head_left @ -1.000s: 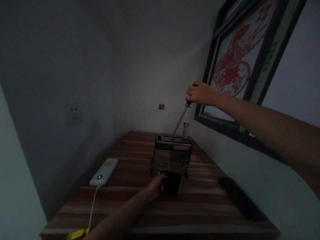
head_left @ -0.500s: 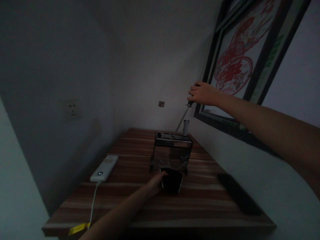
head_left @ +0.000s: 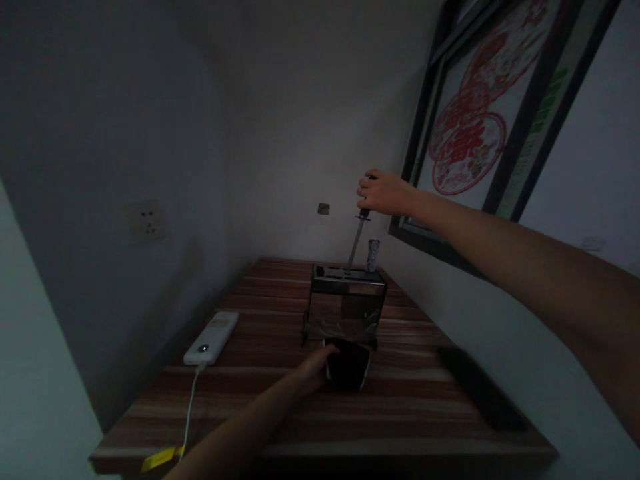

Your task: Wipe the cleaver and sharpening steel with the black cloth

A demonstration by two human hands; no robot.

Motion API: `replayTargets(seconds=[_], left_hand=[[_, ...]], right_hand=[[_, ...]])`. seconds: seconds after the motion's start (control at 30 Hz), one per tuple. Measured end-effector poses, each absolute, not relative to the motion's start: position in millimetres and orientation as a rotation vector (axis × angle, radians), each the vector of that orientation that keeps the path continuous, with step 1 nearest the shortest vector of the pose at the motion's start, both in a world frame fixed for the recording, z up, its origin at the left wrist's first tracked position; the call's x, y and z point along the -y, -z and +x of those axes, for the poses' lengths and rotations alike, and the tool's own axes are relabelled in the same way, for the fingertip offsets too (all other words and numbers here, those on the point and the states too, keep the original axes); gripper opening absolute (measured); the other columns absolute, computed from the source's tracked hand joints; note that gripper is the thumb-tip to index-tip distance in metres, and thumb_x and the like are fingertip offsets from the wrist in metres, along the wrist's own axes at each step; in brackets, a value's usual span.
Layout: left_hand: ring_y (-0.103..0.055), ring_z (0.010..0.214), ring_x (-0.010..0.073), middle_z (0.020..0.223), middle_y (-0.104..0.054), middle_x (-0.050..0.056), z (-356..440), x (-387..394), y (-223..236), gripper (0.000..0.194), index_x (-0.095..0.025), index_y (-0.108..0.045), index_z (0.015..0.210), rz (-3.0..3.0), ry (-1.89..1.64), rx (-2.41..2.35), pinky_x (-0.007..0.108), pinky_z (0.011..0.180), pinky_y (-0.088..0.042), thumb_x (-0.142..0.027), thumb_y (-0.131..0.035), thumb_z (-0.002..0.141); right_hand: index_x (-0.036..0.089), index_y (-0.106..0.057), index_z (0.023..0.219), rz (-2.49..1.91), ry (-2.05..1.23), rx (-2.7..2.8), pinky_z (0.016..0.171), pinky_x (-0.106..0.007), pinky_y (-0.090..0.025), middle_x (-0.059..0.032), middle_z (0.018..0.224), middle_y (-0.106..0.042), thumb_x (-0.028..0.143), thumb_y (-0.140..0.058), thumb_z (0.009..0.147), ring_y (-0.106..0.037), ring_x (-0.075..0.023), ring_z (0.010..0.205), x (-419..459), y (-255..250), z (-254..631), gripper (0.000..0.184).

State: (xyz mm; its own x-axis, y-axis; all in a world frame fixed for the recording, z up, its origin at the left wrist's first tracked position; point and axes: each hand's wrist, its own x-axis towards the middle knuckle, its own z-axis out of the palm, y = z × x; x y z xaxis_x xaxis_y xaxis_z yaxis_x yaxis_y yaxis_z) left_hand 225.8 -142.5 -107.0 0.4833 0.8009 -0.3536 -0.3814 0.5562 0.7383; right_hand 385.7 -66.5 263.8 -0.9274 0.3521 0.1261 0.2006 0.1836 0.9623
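Slotted stand (head_left: 349, 287) sits on the striped table (head_left: 425, 413). Our left hand (head_left: 314, 365) grips a dark thing (head_left: 346, 367) by its left edge, near the stand. Our right hand (head_left: 385, 193) is shut around the black handle (head_left: 365, 213) of a long metal rod (head_left: 357, 242). It looks part-way in at most, with lots left up above. One small silver handle (head_left: 373, 255) stands up at the right end.

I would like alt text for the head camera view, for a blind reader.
A right hand holds a thin rod by its dark handle over a slotted block; the left hand grips a black object on a striped table.
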Motion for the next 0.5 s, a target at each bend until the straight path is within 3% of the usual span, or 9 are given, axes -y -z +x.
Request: replayTargets(seconds=[0.5], left_hand=[[-0.061, 0.057, 0.0132, 0.064, -0.065, 0.004, 225, 148, 98, 0.011, -0.012, -0.059, 0.071, 0.622, -0.782, -0.794, 0.021, 0.057, -0.047, -0.017, -0.050, 0.073]], right_hand=[[0.021, -0.060, 0.073, 0.349, -1.669, -2.409, 0.082, -0.034, -0.029, -0.0022, 0.080, -0.062, 0.013, -0.047, 0.083, -0.049, -0.0183, 0.085, 57, -176, 374, 0.019]])
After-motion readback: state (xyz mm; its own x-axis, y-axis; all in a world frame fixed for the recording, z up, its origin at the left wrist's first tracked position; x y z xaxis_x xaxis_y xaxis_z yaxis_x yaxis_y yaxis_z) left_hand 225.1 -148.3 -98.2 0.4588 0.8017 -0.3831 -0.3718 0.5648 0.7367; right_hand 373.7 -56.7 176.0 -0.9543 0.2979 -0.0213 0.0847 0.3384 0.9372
